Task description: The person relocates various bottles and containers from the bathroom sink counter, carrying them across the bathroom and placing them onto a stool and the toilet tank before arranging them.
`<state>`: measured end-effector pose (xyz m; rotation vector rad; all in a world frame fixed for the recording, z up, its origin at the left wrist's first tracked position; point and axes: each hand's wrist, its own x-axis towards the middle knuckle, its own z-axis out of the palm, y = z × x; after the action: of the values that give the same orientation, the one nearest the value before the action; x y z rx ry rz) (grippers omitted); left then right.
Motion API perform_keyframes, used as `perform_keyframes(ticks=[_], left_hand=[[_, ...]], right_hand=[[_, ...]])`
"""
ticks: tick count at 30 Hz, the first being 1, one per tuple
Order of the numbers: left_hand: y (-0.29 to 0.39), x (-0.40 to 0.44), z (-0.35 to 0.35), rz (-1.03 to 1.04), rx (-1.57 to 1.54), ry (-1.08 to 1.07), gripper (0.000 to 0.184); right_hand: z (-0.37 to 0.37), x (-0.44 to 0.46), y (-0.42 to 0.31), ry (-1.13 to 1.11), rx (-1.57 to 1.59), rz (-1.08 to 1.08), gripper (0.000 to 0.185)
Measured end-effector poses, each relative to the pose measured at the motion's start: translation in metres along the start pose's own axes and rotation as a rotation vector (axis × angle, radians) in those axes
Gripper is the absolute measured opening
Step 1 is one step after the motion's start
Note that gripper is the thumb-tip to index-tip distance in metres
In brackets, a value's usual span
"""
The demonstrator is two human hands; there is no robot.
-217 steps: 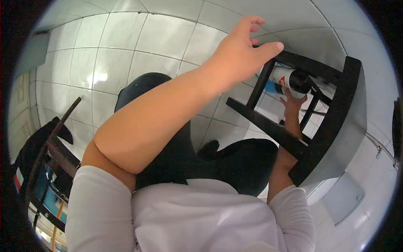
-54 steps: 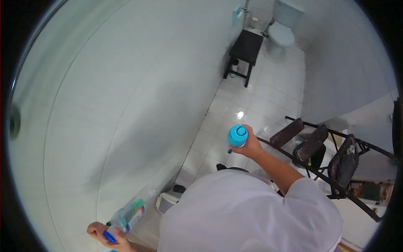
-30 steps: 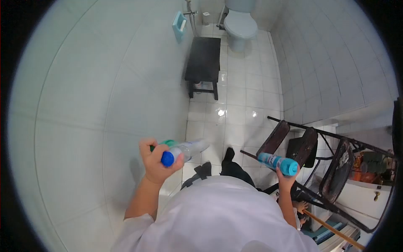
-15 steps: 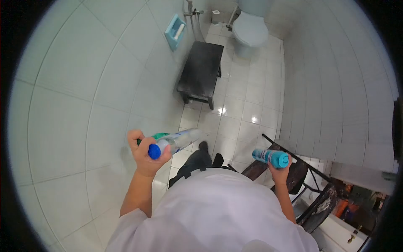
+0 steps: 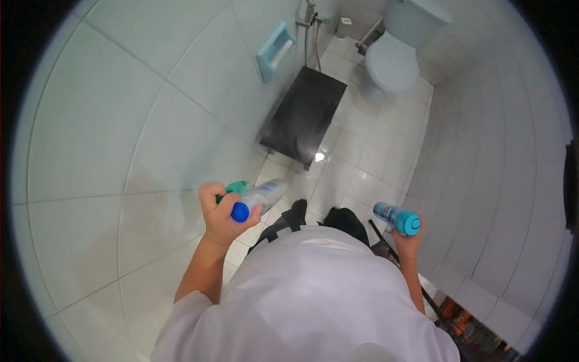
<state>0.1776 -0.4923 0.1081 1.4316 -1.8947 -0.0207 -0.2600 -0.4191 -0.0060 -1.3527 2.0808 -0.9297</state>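
The left hand [image 5: 224, 223], at 8 o'clock from the head view's centre, is closed around the upper end of a clear bottle [image 5: 265, 193], with a green item [image 5: 237, 187] gripped alongside. The right hand [image 5: 409, 242], at 4 o'clock, grasps a blue bottle [image 5: 391, 214] near its capped end. The clear bottle appears light and likely to dent; holding below the blue cap [image 5: 240, 212] is sound. The blue bottle appears stiffer, probably slick if wet; mid-body offers surer hold. The green item's weight cannot be judged.
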Motion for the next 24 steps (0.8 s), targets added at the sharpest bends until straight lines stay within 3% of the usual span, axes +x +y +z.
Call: perform_keyframes(ticks=[2, 7, 10, 12, 15, 17, 19, 20, 22, 24], left_hand=[[0.039, -0.013, -0.023, 0.015, 0.022, 0.055, 0.035], [0.048, -0.014, -0.016, -0.074, 0.076, 0.159, 0.038], [0.055, -0.019, -0.011, -0.172, 0.204, 0.18, 0.038], [0.076, -0.027, -0.001, -0.288, 0.265, 0.213, 0.038], [0.118, -0.042, 0.01, -0.468, 0.335, 0.233, 0.038], [0.108, -0.03, 0.039, -0.468, 0.385, 0.224, 0.038], [0.107, -0.031, 0.061, -0.557, 0.437, 0.217, 0.037], [0.1, -0.051, 0.053, -0.593, 0.399, 0.252, 0.036], [0.101, -0.073, 0.074, -0.651, 0.369, 0.305, 0.035], [0.1, -0.09, 0.1, -0.671, 0.409, 0.323, 0.035]], right_hand=[[-0.024, -0.017, 0.005, -0.006, -0.054, -0.021, 0.074], [-0.01, 0.03, 0.031, -0.181, -0.109, -0.202, 0.075], [0.017, 0.077, 0.018, -0.43, 0.025, -0.29, 0.075], [0.021, 0.107, 0.002, -0.527, -0.002, -0.49, 0.075], [0.025, 0.152, -0.018, -0.798, -0.107, -0.492, 0.077], [0.068, 0.185, -0.003, -0.823, 0.009, -0.522, 0.078], [0.098, 0.208, 0.002, -0.769, 0.266, -0.235, 0.075], [0.111, 0.196, -0.008, -0.803, 0.228, -0.259, 0.075], [0.142, 0.194, 0.002, -0.701, 0.515, 0.147, 0.068], [0.164, 0.195, 0.006, -0.686, 0.611, 0.254, 0.065]])
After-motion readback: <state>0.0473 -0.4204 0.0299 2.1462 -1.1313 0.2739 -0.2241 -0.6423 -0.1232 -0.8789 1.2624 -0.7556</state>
